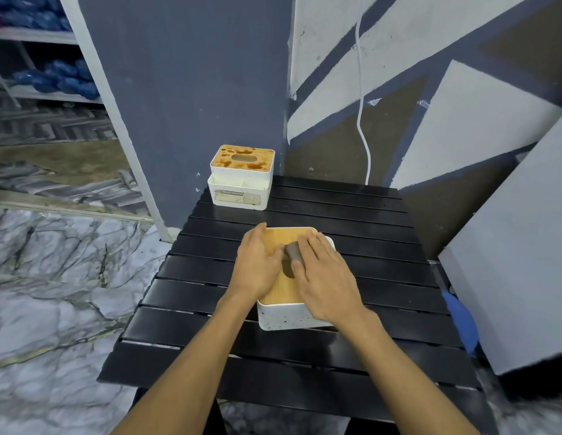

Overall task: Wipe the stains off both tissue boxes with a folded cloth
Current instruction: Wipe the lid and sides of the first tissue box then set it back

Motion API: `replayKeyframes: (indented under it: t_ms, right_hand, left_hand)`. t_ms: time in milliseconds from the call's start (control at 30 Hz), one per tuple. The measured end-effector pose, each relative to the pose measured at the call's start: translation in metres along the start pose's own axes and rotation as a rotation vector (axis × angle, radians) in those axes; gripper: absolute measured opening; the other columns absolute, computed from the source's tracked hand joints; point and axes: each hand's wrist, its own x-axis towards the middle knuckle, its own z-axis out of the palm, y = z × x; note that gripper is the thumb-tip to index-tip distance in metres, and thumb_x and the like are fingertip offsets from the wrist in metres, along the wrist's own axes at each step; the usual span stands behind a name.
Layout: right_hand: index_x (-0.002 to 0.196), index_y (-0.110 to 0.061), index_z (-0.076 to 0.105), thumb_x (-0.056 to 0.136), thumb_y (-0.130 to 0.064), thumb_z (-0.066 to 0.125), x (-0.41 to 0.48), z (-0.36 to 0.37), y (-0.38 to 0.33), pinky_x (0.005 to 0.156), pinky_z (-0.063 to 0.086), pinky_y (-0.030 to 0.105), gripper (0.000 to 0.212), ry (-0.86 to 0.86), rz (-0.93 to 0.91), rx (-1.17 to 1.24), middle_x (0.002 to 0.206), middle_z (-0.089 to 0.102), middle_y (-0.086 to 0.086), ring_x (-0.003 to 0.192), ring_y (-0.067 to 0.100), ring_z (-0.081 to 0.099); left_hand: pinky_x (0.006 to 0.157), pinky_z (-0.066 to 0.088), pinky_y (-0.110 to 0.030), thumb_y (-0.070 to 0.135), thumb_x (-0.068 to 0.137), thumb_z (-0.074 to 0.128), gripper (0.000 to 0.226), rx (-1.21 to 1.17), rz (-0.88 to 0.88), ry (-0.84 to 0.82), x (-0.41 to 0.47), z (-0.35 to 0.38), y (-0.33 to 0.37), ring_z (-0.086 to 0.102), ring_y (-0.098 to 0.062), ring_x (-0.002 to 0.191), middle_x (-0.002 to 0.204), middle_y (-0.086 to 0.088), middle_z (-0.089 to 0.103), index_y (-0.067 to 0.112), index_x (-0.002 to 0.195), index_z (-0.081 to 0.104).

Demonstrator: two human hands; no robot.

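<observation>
Straight fingers of the right hand (325,277) press the grey cloth (293,251) onto the near tissue box (284,317). The left hand (257,265) lies flat on its wooden lid (278,291). The box's long axis runs away from the person.

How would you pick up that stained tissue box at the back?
Probably by its two white side walls, reaching from the front: the stained tissue box stands upright, its lid is covered in brown stains, and the pillar is close behind.
</observation>
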Motion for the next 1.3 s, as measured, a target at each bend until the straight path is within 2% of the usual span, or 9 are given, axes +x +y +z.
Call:
replayKeyframes:
  t_ms: [100,200,333,467,633,800,933,1100,1300]
  right_hand:
    - [0.152,-0.011,0.022,0.099,-0.041,0.008,0.016,0.002,0.001,0.122,0.016,0.038,0.062,0.0,0.047,0.009,0.161,0.019,0.008,0.149,0.023,0.014]
    - [0.153,-0.012,0.021,0.093,-0.045,0.0,-0.006,0.002,-0.001,0.122,0.015,0.036,0.071,0.042,0.035,0.034,0.161,0.017,0.007,0.15,0.02,0.011]
    - [0.153,-0.024,0.02,0.092,-0.047,-0.001,-0.038,0.001,-0.007,0.117,0.027,0.04,0.068,0.057,0.159,0.175,0.162,0.014,0.001,0.149,0.016,0.012]
    - [0.153,-0.019,0.018,0.099,-0.039,0.003,-0.013,-0.002,-0.015,0.119,0.016,0.045,0.06,0.039,0.236,0.059,0.162,0.009,0.009,0.15,0.028,0.004]
    - [0.155,-0.016,0.012,0.104,-0.035,0.018,0.025,-0.001,-0.009,0.12,0.009,0.044,0.054,-0.024,0.191,-0.02,0.163,0.003,0.008,0.15,0.027,-0.002]
    - [0.146,-0.014,0.039,0.095,-0.038,0.013,-0.018,-0.003,-0.02,0.116,0.026,0.045,0.062,0.056,0.095,-0.082,0.155,0.034,0.009,0.147,0.027,0.023]
    - [0.153,-0.02,0.022,0.088,-0.045,-0.008,-0.015,-0.003,-0.015,0.12,0.016,0.04,0.075,-0.03,0.083,-0.023,0.162,0.014,0.001,0.15,0.019,0.005]
    - [0.154,-0.02,0.017,0.105,-0.036,0.016,0.024,0.001,-0.004,0.12,0.014,0.039,0.052,-0.023,0.101,0.05,0.163,0.011,-0.001,0.15,0.017,0.002]
    - [0.154,-0.023,0.016,0.091,-0.047,-0.007,-0.04,-0.003,-0.014,0.119,0.015,0.029,0.072,0.018,0.075,0.083,0.163,0.005,-0.006,0.15,0.013,-0.002]
  left_hand:
    - [0.117,0.03,-0.037,0.031,0.103,0.055,0.063,-0.011,0.001,0.007,-0.001,-0.001,0.002,0.032,-0.022,0.147,0.161,-0.004,0.031,0.016,0.157,0.027]
    - [0.117,0.03,-0.036,0.031,0.102,0.056,0.064,-0.036,0.001,0.002,-0.001,0.0,0.002,0.031,-0.022,0.147,0.161,-0.004,0.031,0.016,0.157,0.027]
    - [0.117,0.029,-0.036,0.032,0.102,0.056,0.064,-0.054,-0.006,-0.005,0.0,0.001,0.0,0.03,-0.021,0.147,0.162,-0.002,0.03,0.018,0.157,0.026]
    - [0.117,0.028,-0.036,0.032,0.102,0.056,0.064,-0.017,0.01,-0.018,0.0,0.0,-0.001,0.03,-0.021,0.147,0.161,-0.003,0.03,0.017,0.157,0.027]
    - [0.118,0.028,-0.035,0.03,0.102,0.057,0.063,-0.032,0.011,-0.006,0.001,0.0,-0.001,0.031,-0.021,0.147,0.16,-0.005,0.033,0.015,0.156,0.029]
    - [0.117,0.028,-0.034,0.028,0.102,0.058,0.063,-0.065,-0.001,-0.006,0.002,0.003,-0.002,0.032,-0.021,0.146,0.16,-0.004,0.033,0.016,0.156,0.028]
    - [0.116,0.03,-0.034,0.029,0.102,0.058,0.063,-0.056,0.008,-0.023,0.002,0.003,-0.004,0.033,-0.021,0.146,0.159,-0.003,0.034,0.017,0.156,0.029]
    - [0.116,0.031,-0.035,0.03,0.101,0.059,0.064,-0.052,0.003,-0.009,0.003,0.001,-0.003,0.034,-0.022,0.146,0.159,-0.005,0.034,0.017,0.156,0.029]
    - [0.116,0.032,-0.037,0.029,0.1,0.06,0.064,-0.082,-0.006,-0.004,0.002,0.003,-0.001,0.034,-0.022,0.145,0.158,-0.003,0.035,0.018,0.155,0.029]
